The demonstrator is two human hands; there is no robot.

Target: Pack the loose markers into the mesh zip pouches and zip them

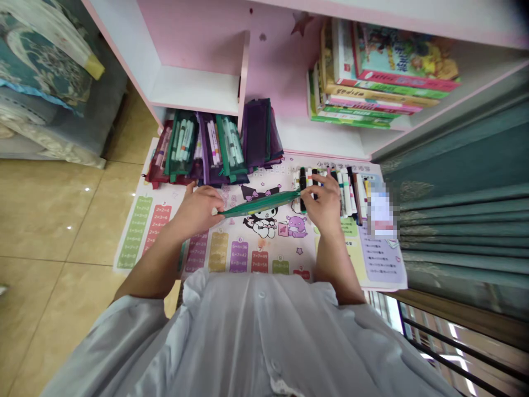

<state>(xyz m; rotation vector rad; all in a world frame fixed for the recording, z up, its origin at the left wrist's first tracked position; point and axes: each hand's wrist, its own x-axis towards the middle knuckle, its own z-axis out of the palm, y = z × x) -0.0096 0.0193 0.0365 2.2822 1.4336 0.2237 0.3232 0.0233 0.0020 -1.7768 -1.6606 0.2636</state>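
Observation:
A green zippered mesh pouch is stretched edge-on between my two hands, above the printed desk mat. My left hand pinches its left end between thumb and fingers. At the other end, my right hand pinches the pouch's corner, close over a row of marker pens lying on the mat. What is inside the pouch cannot be made out from this angle. Beyond my left hand lie several mesh pouches with pens inside, among them a green pouch and a purple pouch.
Dark purple mesh pouches lean by the shelf divider. Stacked books fill the right shelf. A multiplication-table mat covers the desk. A blurred, phone-like rectangle lies at right, near the teal curtain.

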